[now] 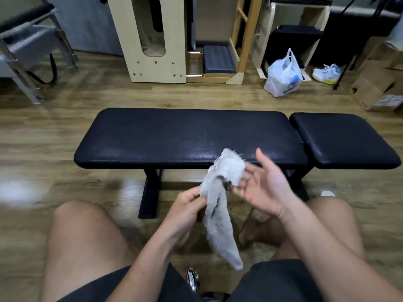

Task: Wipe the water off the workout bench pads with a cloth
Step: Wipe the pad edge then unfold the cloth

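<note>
The left hand (189, 202) pinches the cloth (220, 192); the right hand (262, 185) is spread, propping its top. The long pad (185, 136) lies just beyond, running left-right, right hand nearer.

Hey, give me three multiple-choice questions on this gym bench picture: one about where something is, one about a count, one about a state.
1. Where is the white plastic bag relative to the bench?
A. on it
B. under it
C. on the floor behind it

2. How many pads does the bench have?
A. one
B. two
C. four

3. What state is the cloth in?
A. held in the hands, hanging down
B. spread flat on a pad
C. lying on the floor

Answers:
1 C: it stands on the floor beyond the bench.
2 B: a long pad and a short pad lie side by side.
3 A: the left hand pinches it and the right hand is open at its top.
</note>
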`<move>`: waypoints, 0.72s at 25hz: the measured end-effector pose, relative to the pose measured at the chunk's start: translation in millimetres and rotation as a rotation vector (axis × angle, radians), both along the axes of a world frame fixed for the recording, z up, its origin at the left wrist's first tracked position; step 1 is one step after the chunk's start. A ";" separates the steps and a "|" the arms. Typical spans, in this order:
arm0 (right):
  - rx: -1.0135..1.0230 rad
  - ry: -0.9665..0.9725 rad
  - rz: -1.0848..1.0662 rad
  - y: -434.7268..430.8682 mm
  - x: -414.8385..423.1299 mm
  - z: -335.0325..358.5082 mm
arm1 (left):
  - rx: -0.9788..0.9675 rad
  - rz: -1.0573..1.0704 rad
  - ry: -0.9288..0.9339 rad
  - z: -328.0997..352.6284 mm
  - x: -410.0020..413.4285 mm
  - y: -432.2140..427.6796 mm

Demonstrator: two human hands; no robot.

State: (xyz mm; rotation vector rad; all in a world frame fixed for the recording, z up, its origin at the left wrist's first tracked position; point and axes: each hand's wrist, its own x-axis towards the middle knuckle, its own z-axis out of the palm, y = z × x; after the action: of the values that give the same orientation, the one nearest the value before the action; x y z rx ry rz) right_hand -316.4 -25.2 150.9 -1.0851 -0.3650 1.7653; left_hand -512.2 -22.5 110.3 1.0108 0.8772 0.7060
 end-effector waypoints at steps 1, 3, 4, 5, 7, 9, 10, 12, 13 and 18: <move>-0.055 0.040 0.032 -10.6 -5.7 -16.1 | 0.018 0.046 0.023 5.7 1.7 0.8; -0.102 0.002 0.143 -30.7 -26.6 -36.6 | 0.164 0.123 0.229 8.5 3.4 2.1; -0.086 -0.080 0.170 -35.7 -36.2 -39.0 | 0.275 0.143 0.376 6.0 4.1 1.0; -0.031 -0.196 0.150 -36.0 -42.7 -39.1 | 0.391 0.149 0.518 3.2 4.6 -1.2; 0.148 -0.479 0.032 -30.5 -48.7 -32.0 | 0.557 0.153 0.705 2.6 5.7 -6.2; 0.262 -0.733 -0.075 -24.9 -42.9 -22.2 | 0.572 0.193 0.669 14.3 5.2 -3.8; 0.282 -0.844 -0.106 -22.6 -36.6 -18.0 | 0.545 0.198 0.604 25.2 5.6 -0.8; 0.255 -0.975 -0.195 -19.1 -15.7 0.0 | 0.473 0.191 0.464 50.9 10.0 6.1; 0.221 -0.919 -0.241 -19.3 -5.1 13.0 | 0.440 0.194 0.398 64.7 13.1 8.8; 0.234 -0.655 -0.109 -34.7 20.2 74.7 | 0.401 0.050 0.238 127.4 41.2 13.1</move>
State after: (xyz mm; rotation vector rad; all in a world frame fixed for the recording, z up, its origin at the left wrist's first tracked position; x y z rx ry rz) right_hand -296.2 -59.8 225.6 -1.4593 -0.8683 1.1972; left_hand -471.0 -9.4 237.7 1.4570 0.9908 0.8355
